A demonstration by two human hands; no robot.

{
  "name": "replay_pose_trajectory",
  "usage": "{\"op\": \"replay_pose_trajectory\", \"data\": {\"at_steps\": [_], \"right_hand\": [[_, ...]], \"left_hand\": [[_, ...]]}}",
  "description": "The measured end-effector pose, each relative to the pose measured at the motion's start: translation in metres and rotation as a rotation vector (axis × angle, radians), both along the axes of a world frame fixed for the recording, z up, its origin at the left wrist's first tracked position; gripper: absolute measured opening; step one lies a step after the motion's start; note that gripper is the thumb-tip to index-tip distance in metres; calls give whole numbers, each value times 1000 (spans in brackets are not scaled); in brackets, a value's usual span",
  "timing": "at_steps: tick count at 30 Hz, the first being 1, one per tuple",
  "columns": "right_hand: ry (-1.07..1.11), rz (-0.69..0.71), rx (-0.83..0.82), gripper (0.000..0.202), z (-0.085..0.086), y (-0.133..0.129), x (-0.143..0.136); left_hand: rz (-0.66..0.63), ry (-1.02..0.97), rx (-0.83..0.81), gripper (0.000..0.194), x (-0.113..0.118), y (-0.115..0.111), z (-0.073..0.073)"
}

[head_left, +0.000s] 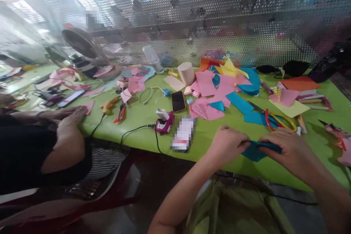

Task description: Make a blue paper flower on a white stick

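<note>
A small piece of blue felt point(255, 152) is held between both hands over the front edge of the green table point(205, 139). My left hand point(229, 143) pinches its left side between thumb and fingers. On the right side, the thumb and fingers of my right hand point(283, 146) grip the same felt, which looks folded there. Scissors point(283, 120) with red and yellow handles lie just behind my right hand, beside flat blue pieces point(241, 103). A phone with a lit screen point(183, 134) lies left of my left hand.
Pink pieces point(205, 84), a beige roll point(186, 74) and a dark phone point(178, 101) lie further back. A purple device point(163, 124) with cables is left of the phones. A co-worker's arm point(65, 142) rests at the far left. Pink-handled pliers point(338, 135) lie right.
</note>
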State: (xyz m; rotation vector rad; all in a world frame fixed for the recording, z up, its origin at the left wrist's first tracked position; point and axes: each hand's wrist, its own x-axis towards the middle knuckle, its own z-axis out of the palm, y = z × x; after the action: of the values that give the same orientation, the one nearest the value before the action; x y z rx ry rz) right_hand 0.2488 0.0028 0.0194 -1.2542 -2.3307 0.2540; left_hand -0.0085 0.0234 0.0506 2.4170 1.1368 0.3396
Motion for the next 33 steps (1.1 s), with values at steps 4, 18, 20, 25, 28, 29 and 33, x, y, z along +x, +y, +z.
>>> {"op": "replay_pose_trajectory", "data": {"at_steps": [4,18,20,25,28,29,33], "right_hand": [[4,5,-63,35,-7,16,5],[-28,8,-176,35,-16,82,-8],[65,-47,-228,35,-10,90,-13],[503,-194,-363,49,-10,102,-19],[759,-232,-465,54,-15,104,-17],[823,-243,-516,55,-16,104,-15],[975,-268,-654,54,-17,101,-10]], "left_hand": [[-2,-70,-36,22,-4,24,-8],[705,206,55,24,-30,148,-46],[702,78,14,15,-29,147,-45],[509,-548,-175,15,-11,140,-39],[422,-776,-346,22,6,132,-38],[403,-828,-399,25,11,130,-39],[350,-980,-536,33,28,123,-50]]}}
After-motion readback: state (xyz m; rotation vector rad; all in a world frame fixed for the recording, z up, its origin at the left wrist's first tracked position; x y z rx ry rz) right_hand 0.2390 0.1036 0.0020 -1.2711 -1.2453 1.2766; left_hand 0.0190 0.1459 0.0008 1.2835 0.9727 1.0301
